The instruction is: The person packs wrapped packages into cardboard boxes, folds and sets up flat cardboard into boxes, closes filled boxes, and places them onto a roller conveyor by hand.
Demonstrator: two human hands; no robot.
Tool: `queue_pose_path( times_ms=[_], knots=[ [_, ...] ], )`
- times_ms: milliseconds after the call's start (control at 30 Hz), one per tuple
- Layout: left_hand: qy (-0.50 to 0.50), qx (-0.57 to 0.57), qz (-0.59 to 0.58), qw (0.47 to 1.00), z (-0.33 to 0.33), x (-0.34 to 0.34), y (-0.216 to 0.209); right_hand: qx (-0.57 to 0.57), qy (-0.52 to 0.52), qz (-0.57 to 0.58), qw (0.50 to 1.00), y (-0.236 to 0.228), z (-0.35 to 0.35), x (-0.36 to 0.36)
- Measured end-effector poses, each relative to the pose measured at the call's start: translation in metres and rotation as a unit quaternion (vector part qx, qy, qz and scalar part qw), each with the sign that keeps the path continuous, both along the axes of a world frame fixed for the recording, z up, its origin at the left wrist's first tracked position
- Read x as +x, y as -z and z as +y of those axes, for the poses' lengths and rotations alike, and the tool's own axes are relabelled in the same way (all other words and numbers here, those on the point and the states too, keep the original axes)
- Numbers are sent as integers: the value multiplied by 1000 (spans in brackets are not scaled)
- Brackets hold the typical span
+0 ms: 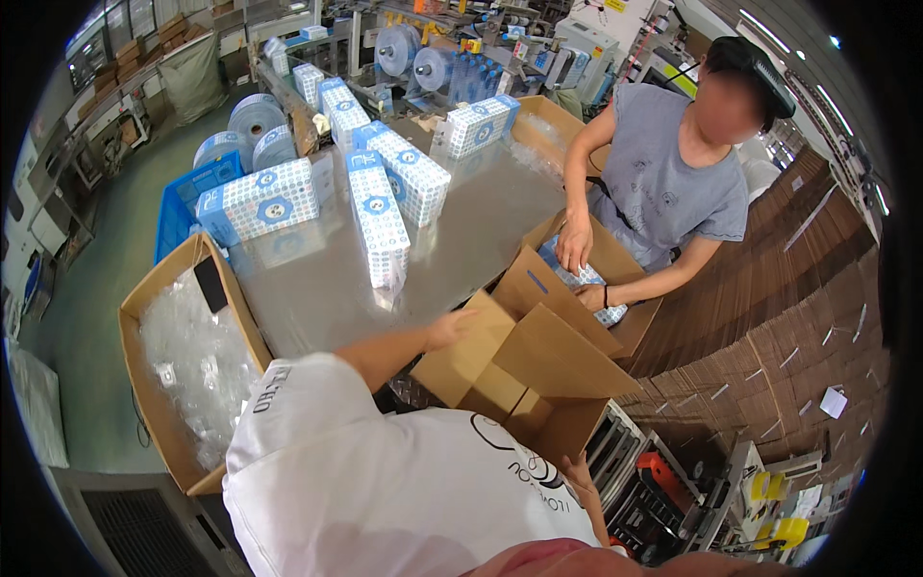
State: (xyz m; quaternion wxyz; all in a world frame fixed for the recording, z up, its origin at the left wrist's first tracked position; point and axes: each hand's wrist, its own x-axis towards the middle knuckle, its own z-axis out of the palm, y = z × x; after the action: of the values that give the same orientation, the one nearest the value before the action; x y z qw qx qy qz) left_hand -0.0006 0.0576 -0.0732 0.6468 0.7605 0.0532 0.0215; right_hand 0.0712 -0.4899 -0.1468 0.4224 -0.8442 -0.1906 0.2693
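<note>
An open cardboard box [561, 420] with raised flaps stands right in front of me. My left hand [450, 329] reaches over the metal table's edge, fingers stretched out, beside the box's left flap [470, 352]; whether it touches the flap I cannot tell. Low at the box's near right side, my right hand [580, 475] grips its wall, with the fingers partly hidden. Several blue-and-white patterned packs in clear wrap lie on the metal table [452, 269], the nearest pack [378, 216] just beyond my left hand.
Across from me a co-worker [663, 183] presses a patterned pack [586, 280] into another carton [635, 332]. At left are a carton of clear plastic bags [187, 361], a blue crate [178, 207] and film rolls [257, 117]. Flattened cardboard [769, 317] is stacked at right; machinery [461, 58] stands behind.
</note>
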Motion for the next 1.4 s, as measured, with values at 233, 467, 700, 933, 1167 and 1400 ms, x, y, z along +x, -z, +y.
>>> queue_pose_path(
  times_ms=[233, 467, 700, 933, 1167, 1400],
  knots=[
    [185, 513, 280, 790, -47, -13, 79, -67, 34, 119, 990, -60, 61, -49],
    [355, 554, 0, 753, 68, -22, -65, -284, -93, 121, 947, -18, 110, -68],
    [110, 478, 76, 868, 98, -81, -34, -329, -259, -22, 908, 10, 141, -65],
    [-33, 446, 109, 888, 69, -100, -14, -347, -247, 50, 903, 44, 145, -54],
    [-59, 457, 127, 878, 69, -102, 3, -376, -390, -54, 839, -25, 160, -60],
    [252, 128, 98, 954, 103, -94, -59, -345, -162, 77, 921, -17, 130, -60]
  ],
)
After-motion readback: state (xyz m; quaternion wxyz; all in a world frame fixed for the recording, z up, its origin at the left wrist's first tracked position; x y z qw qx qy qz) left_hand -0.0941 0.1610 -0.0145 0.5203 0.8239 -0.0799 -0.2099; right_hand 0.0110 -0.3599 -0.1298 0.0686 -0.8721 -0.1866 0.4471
